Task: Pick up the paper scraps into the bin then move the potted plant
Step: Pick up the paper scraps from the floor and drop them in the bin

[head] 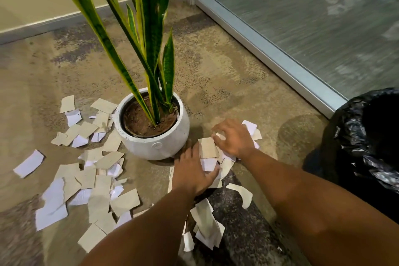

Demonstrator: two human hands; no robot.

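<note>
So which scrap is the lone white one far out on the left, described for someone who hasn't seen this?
Start at the white pot of the tall striped-leaf plant and move left past the beige scraps beside it. Farthest left lies a white scrap on bare carpet. It touches no other scrap, lying alone and tilted, unlike the overlapping piles.

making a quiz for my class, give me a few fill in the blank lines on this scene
1. Both hands, left hand and right hand, gather paper scraps on the ____.
2. The potted plant stands in a ____ pot.
3. The bin is lined with a ____ bag.

Missing words: floor; white; black
</note>
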